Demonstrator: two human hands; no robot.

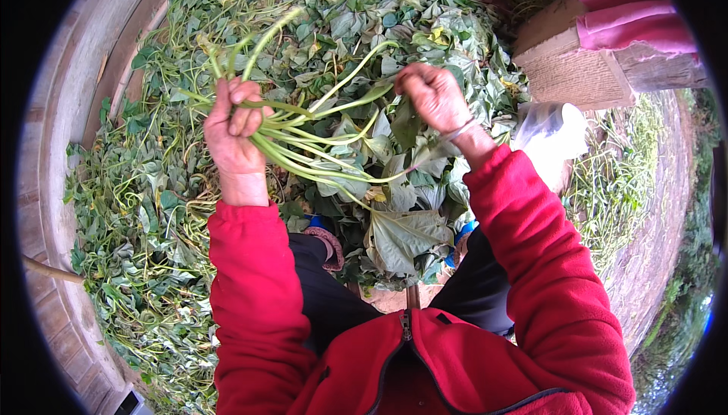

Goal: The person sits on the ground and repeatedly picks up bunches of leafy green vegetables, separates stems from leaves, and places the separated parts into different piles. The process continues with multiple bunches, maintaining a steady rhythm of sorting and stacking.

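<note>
My left hand point(239, 119) is closed around a bunch of long green leaf stems point(307, 133), which look like sweet potato stems. Their cut ends point up past the fingers, and the other ends fan out to the right. My right hand point(429, 93) has its fingers curled at the far end of one stem point(364, 99), pinching it beside a dark green leaf point(404, 122). What lies inside the curled fingers is hidden. One broad pale leaf point(406, 236) hangs from a stem between my knees.
A thick heap of cut vines and leaves point(153, 255) covers the ground ahead and left. A low wall edge point(60, 187) curves along the left. At right are a clear plastic bag point(551, 130), a cardboard piece point(574, 68), pink cloth point(631, 25) and more stems point(620, 187).
</note>
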